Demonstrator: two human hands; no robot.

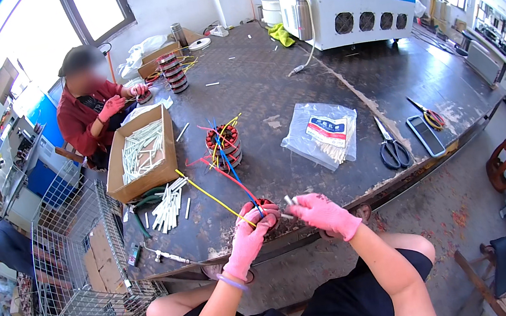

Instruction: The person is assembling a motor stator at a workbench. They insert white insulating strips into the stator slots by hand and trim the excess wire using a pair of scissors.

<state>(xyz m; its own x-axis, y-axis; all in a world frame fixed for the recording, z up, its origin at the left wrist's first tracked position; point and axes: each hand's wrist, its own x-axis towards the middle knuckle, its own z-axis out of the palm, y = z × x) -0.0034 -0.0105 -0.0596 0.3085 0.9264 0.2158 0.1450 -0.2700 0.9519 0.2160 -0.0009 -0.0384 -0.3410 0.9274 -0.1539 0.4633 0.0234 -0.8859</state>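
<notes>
From my remote station I record the left hand, in a pink glove, closed around a wound ring just over the near edge of the bench; its fingers hide much of that ring. A yellow wire, a red wire and a blue wire run from the grip toward the bench's middle. I find the right hand, gloved alike, pinching short white sleeves between thumb and fingers, just beside the ring; their count and any contact with the ring I cannot tell. Inward of the hands I note an upright stack of wound rings. Toward the bench's left edge lies an open carton of white sleeves, with a loose pile of the same beside it. Right of the stack I log a clear plastic bag; farther on, near the bench's near right corner, black-handled scissors, a phone and orange-handled scissors. A co-worker in a dark red top sits at the left edge, pink gloves raised.
</notes>
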